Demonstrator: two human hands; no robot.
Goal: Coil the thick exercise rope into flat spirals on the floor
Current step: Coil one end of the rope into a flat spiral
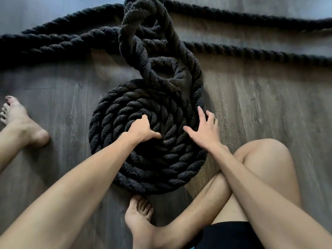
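Black rope: thick, twisted and fuzzy, lying on the grey wood floor in front of the seated person.
Spiral: flat, several turns wound tight, between the person's legs and the loose rope beyond; its near edge is just beside the right foot.
Feeding strand: leaves the spiral at its right rim and runs away from the person, its long axis roughly fore-and-aft, into a heap of loose loops. Past that, long runs cross the floor from side to side.
Left hand: on the spiral's centre, fingers curled down into the inner turns, thumb out to the side; it appears to pin the middle.
Right hand: fingers apart and nearly straight, holding nothing, fingertips at the outer turn where the strand departs.
Deciding relation: the strand lies just beyond the right fingers, so the right hand is much the nearer; the left is occupied at the centre.
Next move, as a judgement: the right hand would press the strand in against the rim.
Risk: the heaped loops may snag as they feed.
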